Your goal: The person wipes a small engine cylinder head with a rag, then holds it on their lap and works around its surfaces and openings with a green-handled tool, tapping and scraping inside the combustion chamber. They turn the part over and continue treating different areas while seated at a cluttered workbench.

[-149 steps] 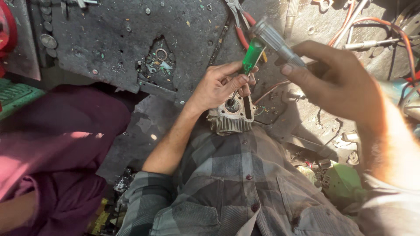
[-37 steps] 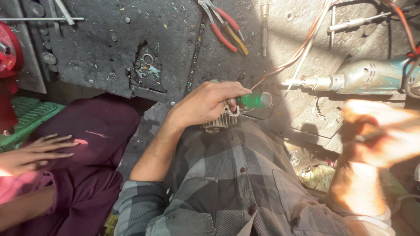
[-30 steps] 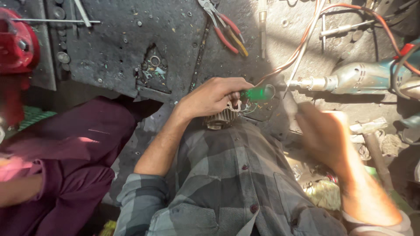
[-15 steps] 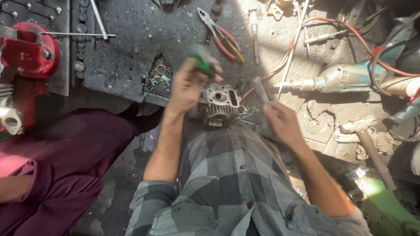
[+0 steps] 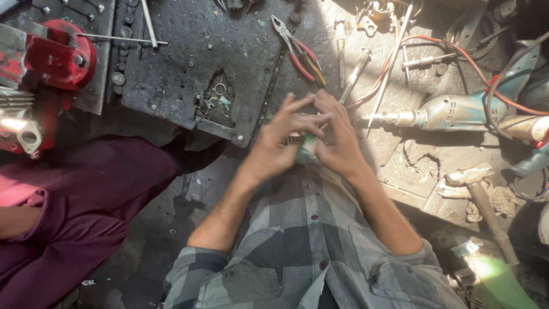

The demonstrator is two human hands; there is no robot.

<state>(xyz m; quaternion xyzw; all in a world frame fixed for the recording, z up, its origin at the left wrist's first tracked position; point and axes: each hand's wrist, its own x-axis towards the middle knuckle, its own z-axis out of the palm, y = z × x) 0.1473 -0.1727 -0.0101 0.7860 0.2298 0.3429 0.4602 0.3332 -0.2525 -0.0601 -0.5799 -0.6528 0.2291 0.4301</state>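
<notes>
The head view shows two hands, the left hand point(image 5: 280, 143) and right hand point(image 5: 337, 137), pressed together around one green-handled tool point(image 5: 307, 150). One drill point(image 5: 457, 111) and one pair of pliers point(image 5: 297, 48) lie on the grimy, sunlit floor point(image 5: 189, 51).

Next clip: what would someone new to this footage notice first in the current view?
First, the two hands pressed together at the centre, the left hand and right hand closed around a small green-handled tool, blurred by motion. Next, the pale electric drill lying on the floor to the right, with its orange cable looping above it. At far left stands a red machine, and red-handled pliers lie near the top middle.
</notes>
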